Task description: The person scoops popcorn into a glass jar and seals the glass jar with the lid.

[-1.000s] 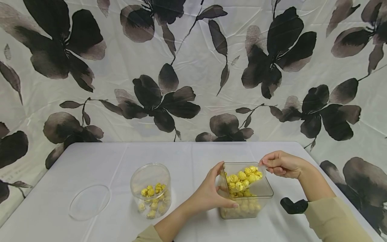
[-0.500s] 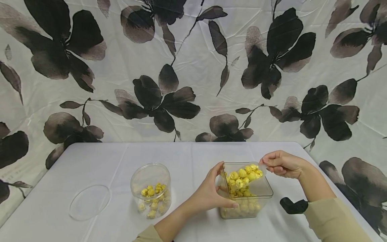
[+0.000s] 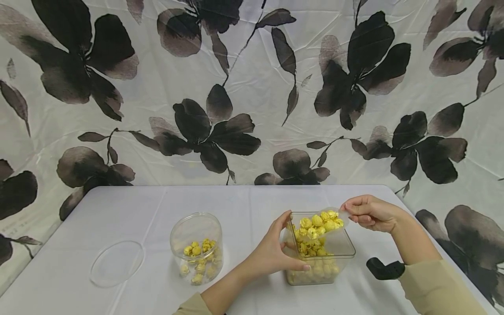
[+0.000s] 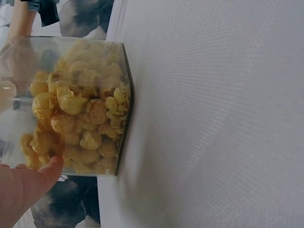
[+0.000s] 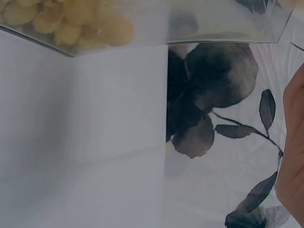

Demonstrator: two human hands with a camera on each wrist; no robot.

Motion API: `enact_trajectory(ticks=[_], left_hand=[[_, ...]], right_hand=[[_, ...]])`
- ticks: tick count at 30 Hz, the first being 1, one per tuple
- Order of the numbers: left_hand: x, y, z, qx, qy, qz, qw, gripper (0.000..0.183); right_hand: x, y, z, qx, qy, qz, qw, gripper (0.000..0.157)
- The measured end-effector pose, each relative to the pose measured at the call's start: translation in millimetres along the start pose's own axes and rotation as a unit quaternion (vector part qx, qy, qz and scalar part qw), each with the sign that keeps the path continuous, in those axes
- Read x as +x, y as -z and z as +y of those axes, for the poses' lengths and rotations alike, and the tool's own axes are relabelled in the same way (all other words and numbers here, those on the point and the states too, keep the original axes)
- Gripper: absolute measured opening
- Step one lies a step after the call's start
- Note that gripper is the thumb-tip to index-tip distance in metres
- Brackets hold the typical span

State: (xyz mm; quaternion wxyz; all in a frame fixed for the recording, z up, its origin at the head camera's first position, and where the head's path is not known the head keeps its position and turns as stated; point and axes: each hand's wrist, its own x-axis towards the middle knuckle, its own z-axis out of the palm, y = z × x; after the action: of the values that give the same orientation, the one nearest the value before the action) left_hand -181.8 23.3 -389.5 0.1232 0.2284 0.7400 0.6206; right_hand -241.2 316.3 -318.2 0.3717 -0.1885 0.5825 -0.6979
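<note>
My left hand (image 3: 271,254) grips the near left corner of a clear rectangular container (image 3: 346,258), its thumb along the front wall. Yellow popcorn (image 4: 90,123) fills the lower part of this container, as the left wrist view shows through the wall. With thumb and fingers, my right hand (image 3: 369,213) pinches the end of a clear plastic scoop (image 3: 344,216) at the far right rim. Heaped popcorn (image 3: 320,223) lies in the scoop, over the container's opening. The right wrist view catches the container's wall (image 5: 213,23) and an edge of the right hand (image 5: 292,156).
A round clear jar (image 3: 182,236) with some popcorn stands uncovered to the left. Farther left, a clear round lid (image 3: 118,264) lies flat on the white tablecloth (image 3: 220,199). Behind the table hangs a flower-printed cloth (image 3: 252,100).
My right hand has shifted slightly up and right, and the loaded scoop has risen with its popcorn. The left hand and the container stay in place.
</note>
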Motion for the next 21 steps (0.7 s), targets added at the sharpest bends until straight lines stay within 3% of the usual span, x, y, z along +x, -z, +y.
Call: enact_trajectory(ticks=[13, 21], left_hand=[[0.6, 0.8, -0.2, -0.003, 0.002, 0.001, 1.0, 0.112], [-1.3, 0.2, -0.2, -0.009, 0.001, -0.004, 1.0, 0.112]], right_hand=[[2.8, -6.0, -11.2, -0.007, 0.001, 0.008, 1.0, 0.023], [1.7, -12.6, -15.2, 0.018, 0.01, 0.02, 1.0, 0.023]])
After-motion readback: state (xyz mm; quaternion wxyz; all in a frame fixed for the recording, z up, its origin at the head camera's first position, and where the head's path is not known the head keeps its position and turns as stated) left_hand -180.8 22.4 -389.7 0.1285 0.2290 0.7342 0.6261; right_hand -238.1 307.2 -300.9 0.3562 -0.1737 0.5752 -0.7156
